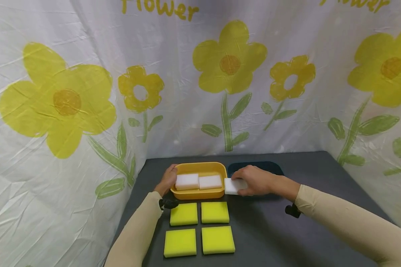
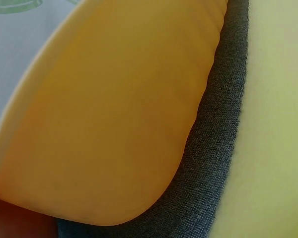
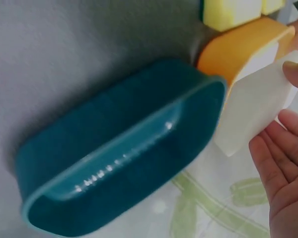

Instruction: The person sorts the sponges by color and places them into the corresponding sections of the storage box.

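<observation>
My left hand (image 1: pixel 168 178) holds the left end of a yellow plastic basin (image 1: pixel 200 194), its fingers at the rim. Inside the basin two white sponges (image 1: pixel 187 181) lie side by side. With thumb and fingers, my right hand (image 1: pixel 254 180) pinches another white sponge (image 3: pixel 256 106), held between the yellow basin and a dark teal basin (image 3: pixel 114 124). In the right wrist view the teal basin's inside shows bare. The left wrist view is mostly filled by the yellow basin's outer wall (image 2: pixel 109 119).
Several yellow sponges (image 1: pixel 218 240) lie in two rows on the dark grey tabletop (image 1: pixel 264 237), just in front of the yellow basin. A white cloth with printed flowers (image 1: pixel 173 126) hangs behind the table and along its sides.
</observation>
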{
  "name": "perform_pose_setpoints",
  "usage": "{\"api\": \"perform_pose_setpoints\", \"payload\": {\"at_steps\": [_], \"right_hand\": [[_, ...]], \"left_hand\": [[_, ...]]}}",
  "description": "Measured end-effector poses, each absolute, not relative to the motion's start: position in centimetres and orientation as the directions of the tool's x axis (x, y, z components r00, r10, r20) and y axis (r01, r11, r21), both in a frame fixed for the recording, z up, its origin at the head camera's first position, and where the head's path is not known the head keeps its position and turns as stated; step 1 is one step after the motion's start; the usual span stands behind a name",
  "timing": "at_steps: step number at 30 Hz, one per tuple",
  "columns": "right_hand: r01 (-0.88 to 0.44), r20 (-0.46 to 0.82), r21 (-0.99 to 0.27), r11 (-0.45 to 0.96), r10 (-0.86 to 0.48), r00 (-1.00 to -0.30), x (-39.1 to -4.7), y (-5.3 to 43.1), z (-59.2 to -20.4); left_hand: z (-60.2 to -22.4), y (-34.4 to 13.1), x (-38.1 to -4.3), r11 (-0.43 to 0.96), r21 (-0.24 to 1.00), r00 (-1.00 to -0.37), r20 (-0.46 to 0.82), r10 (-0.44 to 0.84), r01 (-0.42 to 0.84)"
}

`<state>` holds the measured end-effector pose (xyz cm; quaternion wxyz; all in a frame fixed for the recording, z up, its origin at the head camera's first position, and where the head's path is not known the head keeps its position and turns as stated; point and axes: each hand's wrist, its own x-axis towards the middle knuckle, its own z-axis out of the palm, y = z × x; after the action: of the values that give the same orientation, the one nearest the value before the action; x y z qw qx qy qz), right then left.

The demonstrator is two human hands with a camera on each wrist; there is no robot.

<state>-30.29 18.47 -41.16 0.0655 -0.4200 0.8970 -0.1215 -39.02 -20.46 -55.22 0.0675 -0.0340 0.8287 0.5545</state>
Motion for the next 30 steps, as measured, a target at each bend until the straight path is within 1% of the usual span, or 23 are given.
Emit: {"api": "perform_pose_setpoints", "payload": {"at_steps": [6, 14, 30], "right_hand": [[-0.751, 0.012, -0.27, 0.603, -0.778, -0.628, -31.9, 17.5, -40.4], [-0.78, 0.047, -0.244, 0.575, -0.797, -0.602, -33.6, 16.2, -40.5], [-0.743, -0.015, -0.259, 0.617, -0.772, -0.636, -36.1, 12.8, -42.4]], "left_hand": [[-55.0, -20.4, -38.8, 0.396, 0.909, -0.99, -0.143, 0.016, -0.125], [-55.1, -20.3, -38.7, 0.393, 0.912, -0.991, -0.135, 0.009, -0.121], [-55.0, -20.4, -38.4, 0.381, 0.915, -0.989, -0.148, 0.02, -0.129]]}}
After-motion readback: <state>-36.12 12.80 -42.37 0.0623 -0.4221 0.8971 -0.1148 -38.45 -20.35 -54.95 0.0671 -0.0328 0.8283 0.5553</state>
